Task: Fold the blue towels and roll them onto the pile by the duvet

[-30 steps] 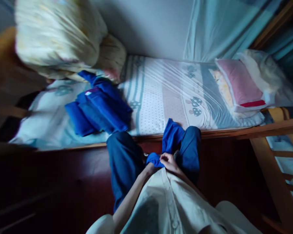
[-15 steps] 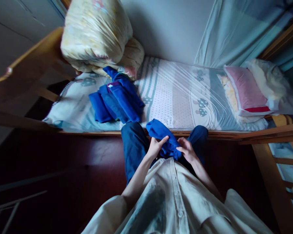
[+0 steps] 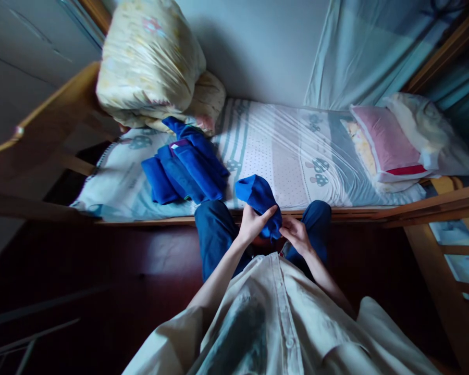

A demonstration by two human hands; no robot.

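Observation:
I stand at the side of a wooden bed, looking down at my cream shirt and dark blue trousers. My left hand [image 3: 254,224] grips a small bright blue cloth [image 3: 258,197] from the left, thumb over it. On the right, my right hand [image 3: 297,234] pinches the same cloth's lower edge. The cloth is bunched up just above the bed's front rail [image 3: 344,212]. A pile of folded blue cloths [image 3: 187,166] lies on the patterned sheet [image 3: 281,151] to the left of my hands.
A rolled yellow quilt [image 3: 152,62] sits at the bed's left end against the wooden footboard [image 3: 42,125]. Pink and white pillows [image 3: 394,140] lie at the right end. A pale curtain [image 3: 367,47] hangs behind. A wooden ladder [image 3: 449,260] stands at the right. The floor is dark red.
Both hands lifted the blue cloth from my waist up to the bed rail and bunched it tighter. The view swung left, then steadied.

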